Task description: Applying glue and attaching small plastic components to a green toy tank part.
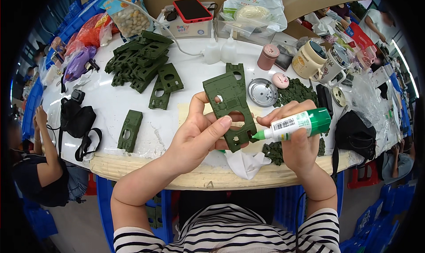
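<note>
My left hand grips a dark green plastic model part, a flat hull-like plate with a large round hole and smaller openings, held tilted above the table. My right hand is wrapped round a white and green glue bottle. Its green nozzle points left, and the tip is at the plate's lower right edge, where I cannot tell whether it touches. A single green plate lies on the table to the left. Beneath my hands rests a crumpled white tissue.
Stacked green plates stand at the back left. Small green parts are heaped on the right, beside a round metal tin. Mugs, white squeeze bottles and a red-cased phone stand further back. Black bags flank the work area.
</note>
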Tool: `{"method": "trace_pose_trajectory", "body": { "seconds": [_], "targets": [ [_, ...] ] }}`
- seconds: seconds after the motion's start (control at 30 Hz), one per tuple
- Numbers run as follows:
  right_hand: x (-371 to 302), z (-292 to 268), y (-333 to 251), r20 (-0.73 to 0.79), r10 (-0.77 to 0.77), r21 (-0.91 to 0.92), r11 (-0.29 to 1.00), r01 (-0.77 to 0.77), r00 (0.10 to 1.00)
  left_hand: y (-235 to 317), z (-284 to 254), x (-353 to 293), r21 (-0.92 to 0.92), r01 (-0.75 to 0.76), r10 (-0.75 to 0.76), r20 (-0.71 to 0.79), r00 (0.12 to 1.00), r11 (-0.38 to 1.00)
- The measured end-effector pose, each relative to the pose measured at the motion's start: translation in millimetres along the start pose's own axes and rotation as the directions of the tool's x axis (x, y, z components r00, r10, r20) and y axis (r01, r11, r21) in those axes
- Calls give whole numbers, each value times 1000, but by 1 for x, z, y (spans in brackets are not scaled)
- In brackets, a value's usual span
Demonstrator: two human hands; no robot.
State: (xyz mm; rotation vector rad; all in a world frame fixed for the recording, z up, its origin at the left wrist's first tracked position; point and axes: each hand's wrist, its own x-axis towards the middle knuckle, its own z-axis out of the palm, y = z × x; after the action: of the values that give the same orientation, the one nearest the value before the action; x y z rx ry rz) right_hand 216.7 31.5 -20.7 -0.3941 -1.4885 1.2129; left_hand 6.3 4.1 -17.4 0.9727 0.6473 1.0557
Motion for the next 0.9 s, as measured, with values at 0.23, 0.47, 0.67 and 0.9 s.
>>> {"method": "trace_pose_trajectory", "body": {
  "seconds": [0.23,0.47,0.67,0.9],
  "targets": [
    [5,4,-9,-8,54,-60,997,-55,998,1,0,-2,25,-24,24,4,1000,999],
    [3,5,-10,0,71,-164,984,-70,997,3,4,-1,0,-13,13,8,1000,1000],
    [5,3,-10,26,50,-266,963,-41,998,4,3,-2,-12,1,-1,4,1000,1000],
    [1,-5,-8,92,66,-60,996,-60,994,4,3,-2,-35,11,-11,2,1000,999]
  ]
}}
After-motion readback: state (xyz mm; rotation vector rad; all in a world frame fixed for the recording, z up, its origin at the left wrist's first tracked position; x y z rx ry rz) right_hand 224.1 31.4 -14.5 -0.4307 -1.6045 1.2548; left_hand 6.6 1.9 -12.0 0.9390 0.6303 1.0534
